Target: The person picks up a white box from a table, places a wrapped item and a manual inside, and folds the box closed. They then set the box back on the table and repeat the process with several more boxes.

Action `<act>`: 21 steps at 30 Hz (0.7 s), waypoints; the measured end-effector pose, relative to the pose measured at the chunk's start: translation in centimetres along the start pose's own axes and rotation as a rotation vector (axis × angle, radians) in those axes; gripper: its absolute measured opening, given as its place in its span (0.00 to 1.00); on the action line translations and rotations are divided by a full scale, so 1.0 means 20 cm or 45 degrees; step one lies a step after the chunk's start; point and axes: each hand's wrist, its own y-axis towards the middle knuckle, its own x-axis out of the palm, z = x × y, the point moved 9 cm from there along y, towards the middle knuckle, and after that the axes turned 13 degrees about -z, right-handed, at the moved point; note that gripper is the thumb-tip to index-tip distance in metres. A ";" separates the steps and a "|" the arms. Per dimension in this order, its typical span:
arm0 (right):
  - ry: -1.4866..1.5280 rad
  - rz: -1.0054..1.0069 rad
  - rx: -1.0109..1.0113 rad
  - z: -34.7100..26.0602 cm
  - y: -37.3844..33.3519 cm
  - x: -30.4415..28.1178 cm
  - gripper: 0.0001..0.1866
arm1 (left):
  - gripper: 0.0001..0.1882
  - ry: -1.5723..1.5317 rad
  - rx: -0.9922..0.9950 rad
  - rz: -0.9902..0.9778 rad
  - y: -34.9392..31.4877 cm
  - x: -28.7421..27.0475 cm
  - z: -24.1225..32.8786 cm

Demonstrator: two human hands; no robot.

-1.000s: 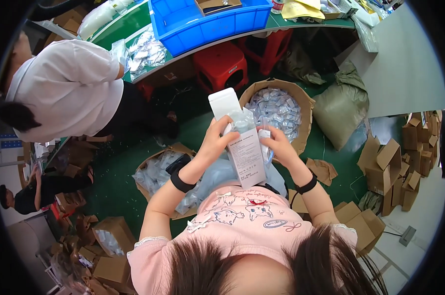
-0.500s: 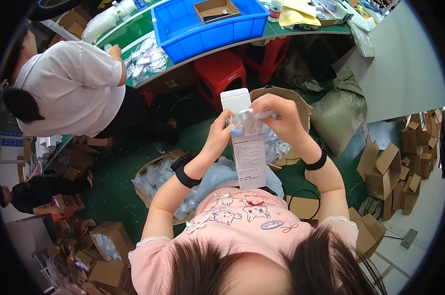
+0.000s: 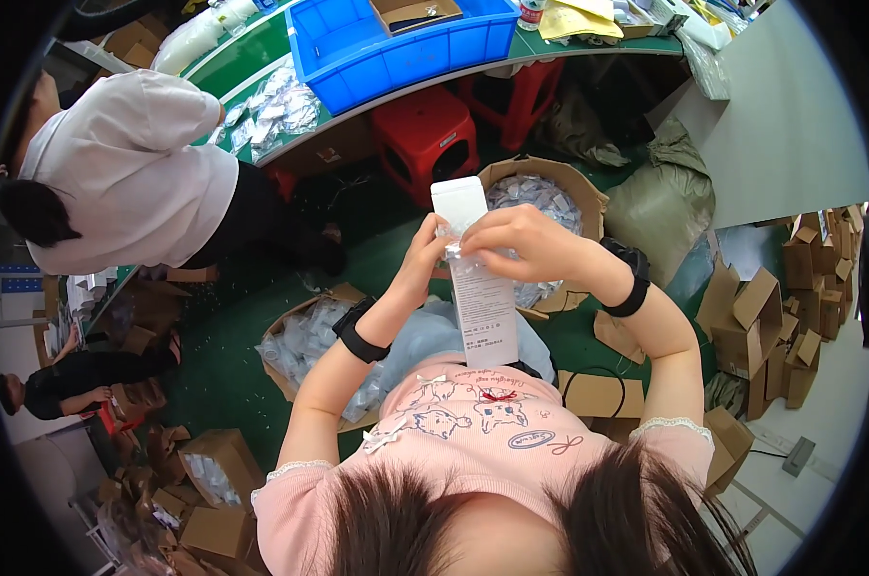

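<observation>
A long white printed box stands out in front of my body, its top flap raised at the far end. My left hand is closed around the box's left side near that end. With thumb and fingers pinched together, my right hand grips a small clear plastic bag against the box, near my left fingertips. What the bag contains is hidden by my fingers. Beyond my right hand, an open carton holds many small clear-wrapped pieces. Left of my lap, another carton is filled with clear plastic packaging.
A green table at the far side bears a blue crate and wrapped pieces. Red stools stand beneath its edge. A full sack leans at the right, near cartons. Two people are at the left, one in white.
My right hand has come down and left, bringing the clear bag close against the box and my left fingers. The person in white has drawn an arm back over the table.
</observation>
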 end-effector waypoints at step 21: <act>-0.034 -0.321 0.416 0.08 -0.12 0.21 0.18 | 0.44 0.082 0.331 -0.160 -0.06 0.18 -0.09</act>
